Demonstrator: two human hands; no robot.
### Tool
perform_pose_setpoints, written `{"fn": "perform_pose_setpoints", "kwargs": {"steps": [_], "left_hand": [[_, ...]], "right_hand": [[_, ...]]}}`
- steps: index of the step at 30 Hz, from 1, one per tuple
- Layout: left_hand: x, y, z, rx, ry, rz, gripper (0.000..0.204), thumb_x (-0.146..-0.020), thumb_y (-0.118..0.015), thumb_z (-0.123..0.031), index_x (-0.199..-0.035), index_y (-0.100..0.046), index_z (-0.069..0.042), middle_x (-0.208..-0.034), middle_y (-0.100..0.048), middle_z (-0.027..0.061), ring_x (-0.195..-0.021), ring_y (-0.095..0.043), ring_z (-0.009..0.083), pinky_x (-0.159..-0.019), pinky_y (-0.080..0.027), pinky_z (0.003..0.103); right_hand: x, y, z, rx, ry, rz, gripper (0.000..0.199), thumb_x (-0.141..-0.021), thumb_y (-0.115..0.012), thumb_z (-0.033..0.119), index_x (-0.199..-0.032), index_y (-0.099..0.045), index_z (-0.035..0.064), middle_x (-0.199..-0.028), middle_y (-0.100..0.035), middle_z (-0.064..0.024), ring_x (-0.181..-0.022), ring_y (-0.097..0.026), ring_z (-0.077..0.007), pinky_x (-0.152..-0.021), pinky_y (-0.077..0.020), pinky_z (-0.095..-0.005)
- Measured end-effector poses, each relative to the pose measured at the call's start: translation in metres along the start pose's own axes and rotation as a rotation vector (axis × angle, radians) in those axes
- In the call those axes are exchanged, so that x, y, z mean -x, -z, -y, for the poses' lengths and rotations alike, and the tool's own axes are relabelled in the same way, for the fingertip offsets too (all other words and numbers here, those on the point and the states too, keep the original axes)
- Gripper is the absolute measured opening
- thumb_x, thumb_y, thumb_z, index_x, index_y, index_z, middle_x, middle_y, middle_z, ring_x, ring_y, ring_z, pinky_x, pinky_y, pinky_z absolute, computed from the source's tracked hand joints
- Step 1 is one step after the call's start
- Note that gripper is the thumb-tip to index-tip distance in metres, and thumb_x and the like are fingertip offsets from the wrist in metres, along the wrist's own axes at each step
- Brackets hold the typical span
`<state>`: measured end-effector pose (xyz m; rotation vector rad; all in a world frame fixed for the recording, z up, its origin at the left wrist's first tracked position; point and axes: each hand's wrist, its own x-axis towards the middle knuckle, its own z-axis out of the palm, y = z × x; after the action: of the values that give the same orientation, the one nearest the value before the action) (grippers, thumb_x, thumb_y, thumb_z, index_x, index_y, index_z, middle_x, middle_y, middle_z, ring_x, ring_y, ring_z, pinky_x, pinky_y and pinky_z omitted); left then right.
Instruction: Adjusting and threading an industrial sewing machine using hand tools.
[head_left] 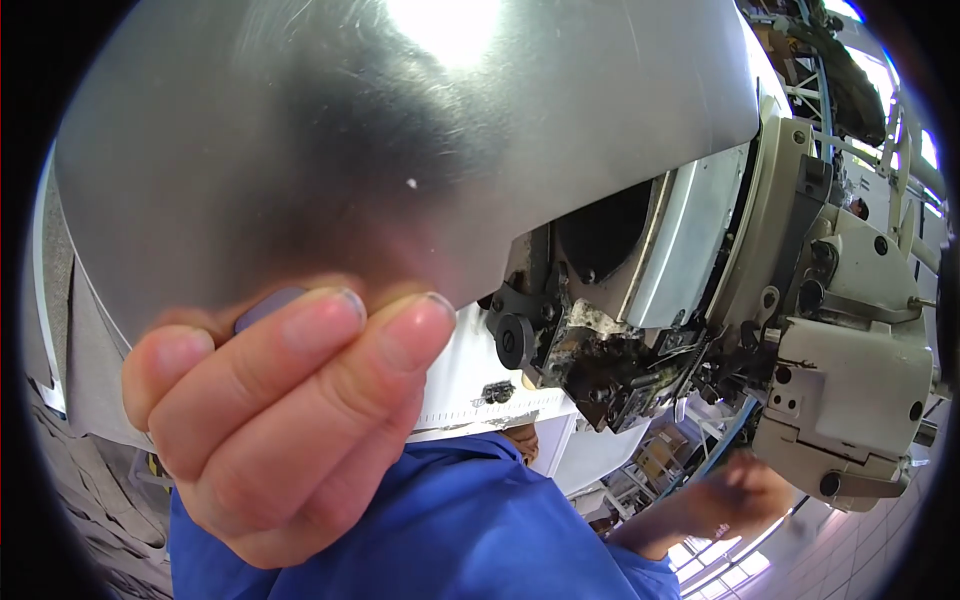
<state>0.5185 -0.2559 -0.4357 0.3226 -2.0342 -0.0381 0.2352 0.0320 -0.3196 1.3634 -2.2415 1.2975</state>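
Note:
My left hand is close in the foreground, its fingers curled together beside the lower edge of a shiny metal plate. A sliver of a small dark purple-grey piece shows between the fingers; most of it is hidden, and its kind cannot be made out. At the lower right, my right hand is smeared by motion below the beige head of a sewing machine. Its fingers cannot be read, nor whether they hold anything.
Dark, lint-covered machine parts and a round black knob lie exposed beside the plate. A white table edge with a ruler scale runs in front of my blue clothing. Racks and boxes stand in the background.

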Motion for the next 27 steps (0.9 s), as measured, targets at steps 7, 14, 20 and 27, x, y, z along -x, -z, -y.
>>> {"fn": "perform_pose_setpoints", "kwargs": {"steps": [7, 14, 20, 27], "left_hand": [[-0.004, -0.004, -0.003, -0.011, 0.017, 0.007, 0.011, -0.086, -0.061, -0.011, -0.091, -0.065, -0.003, -0.106, -0.068, 0.0148, -0.106, -0.061, 0.0297, -0.096, -0.043, 0.042], [-0.001, 0.002, -0.004, -0.002, 0.025, -0.005, 0.01, -0.085, -0.061, -0.01, -0.091, -0.065, -0.002, -0.106, -0.068, 0.0155, -0.105, -0.062, 0.0302, -0.092, -0.044, 0.042], [0.0, 0.002, -0.007, 0.004, 0.02, -0.023, 0.01, -0.084, -0.062, -0.008, -0.091, -0.064, -0.002, -0.106, -0.068, 0.016, -0.105, -0.062, 0.0306, -0.089, -0.045, 0.041], [0.003, 0.003, -0.007, 0.006, 0.036, -0.019, 0.01, -0.083, -0.062, -0.006, -0.09, -0.064, -0.001, -0.106, -0.068, 0.0167, -0.104, -0.062, 0.0311, -0.085, -0.046, 0.041]], "right_hand": [[-0.074, -0.009, -0.17, -0.007, -0.522, -0.352, 0.02, -0.094, -0.053, 0.016, -0.107, -0.058, 0.0015, -0.082, -0.056, -0.0021, -0.065, -0.045, -0.0065, -0.051, -0.0317, -0.0222], [-0.09, -0.026, -0.173, 0.082, -0.448, -0.273, 0.019, -0.094, -0.055, 0.016, -0.105, -0.059, 0.0011, -0.082, -0.057, -0.002, -0.066, -0.046, -0.0063, -0.052, -0.0328, -0.0221], [-0.109, -0.029, -0.181, 0.127, -0.405, -0.22, 0.019, -0.093, -0.056, 0.016, -0.103, -0.061, 0.0007, -0.082, -0.058, -0.002, -0.066, -0.047, -0.0061, -0.053, -0.0338, -0.0221], [-0.116, -0.036, -0.18, 0.149, -0.366, -0.168, 0.019, -0.092, -0.058, 0.016, -0.102, -0.063, 0.0003, -0.082, -0.06, -0.0019, -0.066, -0.048, -0.0059, -0.054, -0.035, -0.022]]}}
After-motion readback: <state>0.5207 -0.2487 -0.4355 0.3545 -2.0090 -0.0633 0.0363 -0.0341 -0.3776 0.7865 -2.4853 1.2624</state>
